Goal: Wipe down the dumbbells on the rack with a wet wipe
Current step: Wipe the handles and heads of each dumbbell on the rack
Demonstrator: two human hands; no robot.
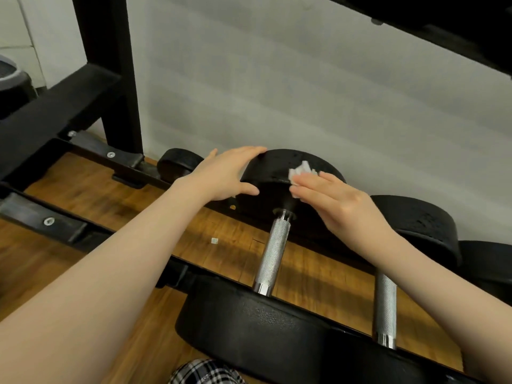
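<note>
Item, black steel dumbbell rack [52, 112]: low rails over wood floor, carrying the stock; my forearms reach across its front rail, so leaning my weight there could shift what sits on it. Item, large black round-headed dumbbell with knurled steel handle [273, 256]: lying across the rails, far head by the wall, near head at my knees; being round, it could roll sideways under a hard scrub and nip fingers against its neighbour. Item, second black dumbbell [415, 217], just beside on the right: untouched, easily skipped. Item, my left hand [224, 176]: fingers straight, palm laid against the far head's left edge, steadying, gripping nothing; if it lifts, the head is free to turn. Item, my right hand [335, 200]: flat fingers pressing the wipe to the head's top, not curled about it. Item, small crumpled white wet wipe [300, 170]: bunched under my fingertips, mostly uncovered; held by pressure alone, it may slip out or leave patches unwiped.
</note>
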